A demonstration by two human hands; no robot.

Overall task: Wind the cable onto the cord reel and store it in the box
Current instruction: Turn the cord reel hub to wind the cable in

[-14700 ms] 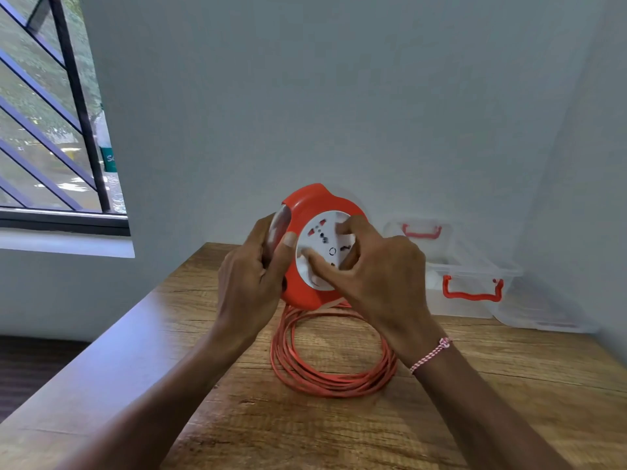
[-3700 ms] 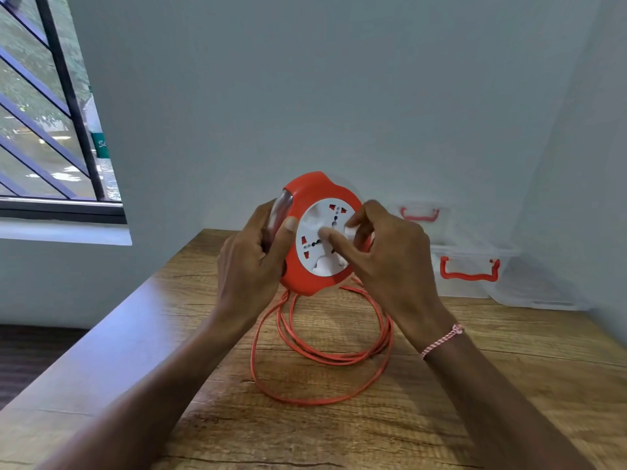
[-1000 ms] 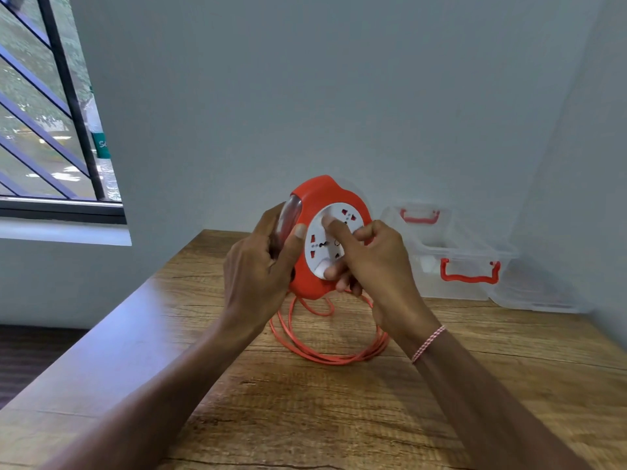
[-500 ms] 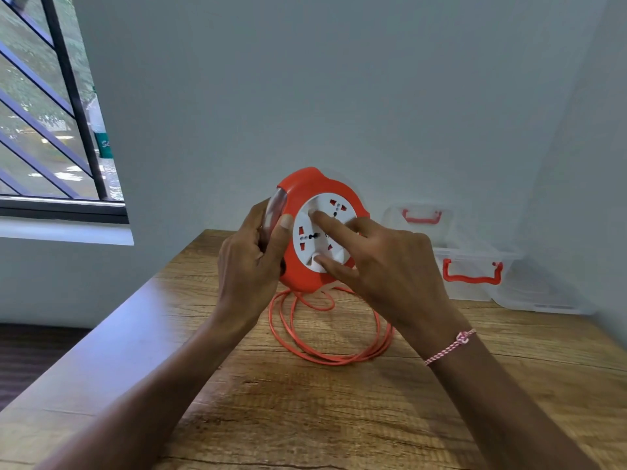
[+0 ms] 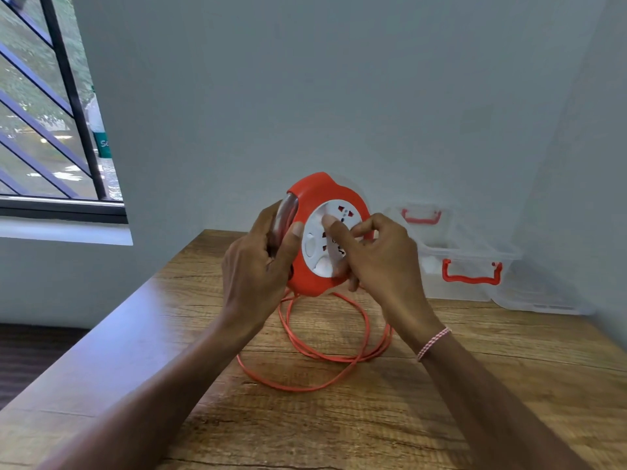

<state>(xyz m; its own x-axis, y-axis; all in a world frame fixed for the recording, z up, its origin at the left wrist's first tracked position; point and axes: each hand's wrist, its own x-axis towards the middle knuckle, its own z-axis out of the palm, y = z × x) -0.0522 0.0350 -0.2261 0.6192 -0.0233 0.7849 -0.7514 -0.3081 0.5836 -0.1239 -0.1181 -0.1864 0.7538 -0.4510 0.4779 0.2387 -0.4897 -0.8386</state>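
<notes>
An orange cord reel (image 5: pixel 315 195) with a white socket dial (image 5: pixel 317 245) is held upright above the wooden table (image 5: pixel 475 385). My left hand (image 5: pixel 258 266) grips its left edge, thumb on the orange front. My right hand (image 5: pixel 380 262) has its curled fingers on the white dial, the index fingertip pressed near the top. A few loose loops of orange cable (image 5: pixel 325 354) hang from the reel's underside and lie on the table. The clear box (image 5: pixel 475 245) with red handles stands open at the back right.
The box's clear lid (image 5: pixel 543 296) lies flat beside it against the right wall. A barred window (image 5: pixel 51 113) is on the left, and the table's left edge drops to a dark floor (image 5: pixel 34 354). Grey walls close the back and right.
The white dial has turned under my right hand's fingers. The cable pile on the table has shrunk from many loops to a few. The reel stays held in the same place.
</notes>
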